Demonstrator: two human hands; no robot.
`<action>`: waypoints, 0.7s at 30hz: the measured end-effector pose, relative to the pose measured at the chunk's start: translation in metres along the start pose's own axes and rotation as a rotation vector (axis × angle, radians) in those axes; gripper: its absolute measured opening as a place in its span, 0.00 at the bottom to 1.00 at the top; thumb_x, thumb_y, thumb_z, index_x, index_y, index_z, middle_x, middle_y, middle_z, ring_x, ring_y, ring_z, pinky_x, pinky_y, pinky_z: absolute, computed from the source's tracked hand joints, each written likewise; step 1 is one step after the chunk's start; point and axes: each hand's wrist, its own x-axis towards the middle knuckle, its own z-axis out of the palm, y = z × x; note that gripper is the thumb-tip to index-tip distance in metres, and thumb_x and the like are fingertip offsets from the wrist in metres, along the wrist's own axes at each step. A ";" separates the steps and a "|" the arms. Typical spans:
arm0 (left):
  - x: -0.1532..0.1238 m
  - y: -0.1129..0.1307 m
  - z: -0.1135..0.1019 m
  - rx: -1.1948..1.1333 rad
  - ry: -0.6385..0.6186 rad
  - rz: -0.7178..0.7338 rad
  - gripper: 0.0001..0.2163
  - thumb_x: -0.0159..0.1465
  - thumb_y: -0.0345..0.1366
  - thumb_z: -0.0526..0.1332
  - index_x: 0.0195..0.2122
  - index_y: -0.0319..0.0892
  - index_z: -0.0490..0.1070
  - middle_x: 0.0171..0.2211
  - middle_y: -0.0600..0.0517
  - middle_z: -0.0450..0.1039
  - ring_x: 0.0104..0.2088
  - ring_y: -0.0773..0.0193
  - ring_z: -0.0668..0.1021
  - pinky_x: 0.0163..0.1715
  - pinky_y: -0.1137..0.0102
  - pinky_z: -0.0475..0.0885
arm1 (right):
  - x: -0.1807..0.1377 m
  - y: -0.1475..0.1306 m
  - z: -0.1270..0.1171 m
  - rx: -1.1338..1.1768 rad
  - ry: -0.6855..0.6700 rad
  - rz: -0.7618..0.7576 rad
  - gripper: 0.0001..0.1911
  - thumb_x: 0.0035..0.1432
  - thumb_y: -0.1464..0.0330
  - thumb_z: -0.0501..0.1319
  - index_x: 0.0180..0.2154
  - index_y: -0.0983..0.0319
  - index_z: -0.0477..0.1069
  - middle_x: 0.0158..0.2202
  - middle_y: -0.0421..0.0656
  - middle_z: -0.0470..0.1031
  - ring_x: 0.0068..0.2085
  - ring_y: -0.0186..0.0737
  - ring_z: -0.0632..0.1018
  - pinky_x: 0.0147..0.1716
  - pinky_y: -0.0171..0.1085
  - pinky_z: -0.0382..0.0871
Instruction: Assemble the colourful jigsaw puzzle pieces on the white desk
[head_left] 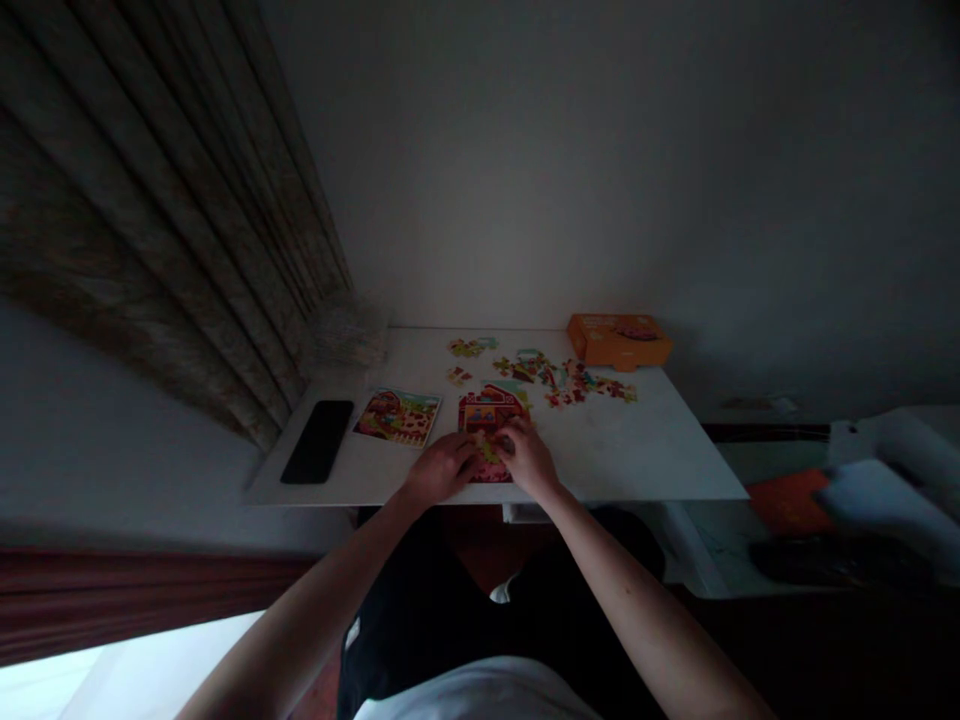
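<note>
A partly joined jigsaw puzzle [486,398] with a red barn picture lies near the front edge of the white table. At its lower left side is my left hand [445,467], fingers bent and together, gripping the puzzle's edge. My right hand [529,461] is over the lower right part, thumb and fingers closed in a pinch on a small puzzle piece [505,441], mostly hidden by the fingertips. Left of the puzzle lies a picture card [397,416] with a similar farm scene. Loose puzzle pieces [574,383] are scattered behind and to the right.
An orange box [619,341] stands at the table's back right corner. A black phone [318,441] lies at the left, below a clear plastic package [349,335]. Curtains [187,180] hang along the left. A lower surface at the right holds a dark keyboard [840,563].
</note>
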 end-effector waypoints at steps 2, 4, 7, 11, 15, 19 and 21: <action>0.000 -0.001 0.000 0.003 -0.007 0.012 0.06 0.72 0.33 0.61 0.43 0.41 0.77 0.47 0.43 0.80 0.48 0.54 0.82 0.49 0.58 0.80 | -0.004 -0.004 -0.002 -0.089 -0.015 -0.051 0.07 0.65 0.71 0.63 0.43 0.57 0.80 0.50 0.48 0.79 0.51 0.48 0.78 0.50 0.44 0.73; -0.001 -0.002 0.001 0.006 -0.001 0.035 0.08 0.71 0.33 0.60 0.47 0.41 0.77 0.49 0.42 0.79 0.51 0.52 0.81 0.52 0.56 0.79 | -0.008 -0.007 -0.005 -0.166 -0.044 -0.113 0.11 0.67 0.70 0.62 0.47 0.56 0.81 0.53 0.47 0.80 0.54 0.51 0.77 0.51 0.47 0.72; -0.001 -0.004 0.003 0.009 0.001 0.081 0.15 0.72 0.33 0.59 0.58 0.40 0.74 0.57 0.40 0.77 0.59 0.51 0.78 0.59 0.52 0.76 | -0.011 -0.008 -0.010 -0.239 -0.091 -0.194 0.17 0.69 0.70 0.60 0.56 0.54 0.78 0.58 0.45 0.79 0.57 0.54 0.74 0.52 0.51 0.70; 0.000 -0.005 0.005 0.003 -0.032 0.134 0.16 0.73 0.33 0.57 0.60 0.41 0.73 0.60 0.41 0.76 0.62 0.53 0.77 0.64 0.51 0.72 | -0.013 -0.004 -0.013 -0.252 -0.123 -0.238 0.19 0.70 0.71 0.58 0.59 0.54 0.76 0.60 0.45 0.78 0.62 0.53 0.72 0.55 0.52 0.68; 0.001 -0.003 0.005 0.000 -0.027 0.118 0.15 0.73 0.33 0.57 0.58 0.41 0.75 0.60 0.41 0.76 0.62 0.54 0.77 0.64 0.52 0.72 | -0.013 -0.001 -0.014 -0.227 -0.139 -0.235 0.20 0.70 0.71 0.58 0.60 0.54 0.75 0.61 0.47 0.78 0.62 0.53 0.73 0.57 0.53 0.67; 0.001 -0.002 0.003 0.008 -0.053 0.104 0.14 0.72 0.33 0.59 0.56 0.41 0.76 0.60 0.41 0.76 0.62 0.53 0.77 0.64 0.52 0.72 | -0.014 -0.001 -0.016 -0.185 -0.166 -0.234 0.22 0.70 0.70 0.58 0.62 0.52 0.74 0.62 0.47 0.76 0.64 0.53 0.72 0.59 0.55 0.66; 0.001 -0.002 0.002 0.008 -0.049 0.106 0.14 0.72 0.33 0.59 0.56 0.41 0.76 0.59 0.42 0.77 0.62 0.54 0.77 0.64 0.52 0.72 | -0.015 0.003 -0.019 -0.165 -0.172 -0.240 0.22 0.70 0.70 0.58 0.62 0.51 0.73 0.64 0.47 0.75 0.65 0.52 0.71 0.59 0.54 0.66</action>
